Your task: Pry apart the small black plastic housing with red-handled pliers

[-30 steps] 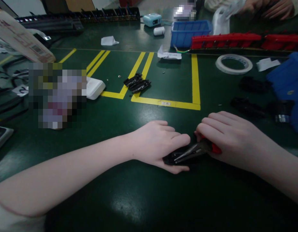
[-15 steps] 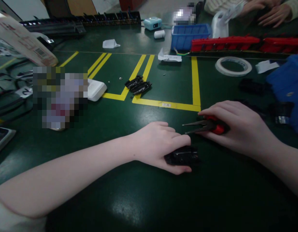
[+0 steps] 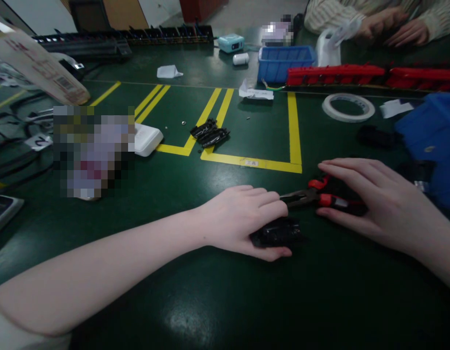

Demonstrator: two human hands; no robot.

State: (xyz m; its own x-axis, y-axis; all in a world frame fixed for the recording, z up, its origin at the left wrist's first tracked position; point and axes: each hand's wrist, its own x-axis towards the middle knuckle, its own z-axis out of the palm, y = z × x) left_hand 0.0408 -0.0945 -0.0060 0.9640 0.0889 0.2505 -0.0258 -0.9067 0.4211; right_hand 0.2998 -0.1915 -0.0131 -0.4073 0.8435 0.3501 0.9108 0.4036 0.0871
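Pliers [image 3: 312,195]: dull metal, smooth plastic grips [image 3: 331,200]. Black part [image 3: 278,233]: glossy plastic. Tabletop [image 3: 246,301]: smooth, glossy.

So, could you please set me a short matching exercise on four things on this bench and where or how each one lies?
Things:
1. Pliers
2. Nearest black part
3. Roll of tape
4. Small blue bin

Places or states:
A. Partly hidden behind a red strip
B. Held under the left hand
C. White and lying flat as a ring
D. Handles within the curve of the open right hand

Right pairs: 1-D, 2-B, 3-C, 4-A
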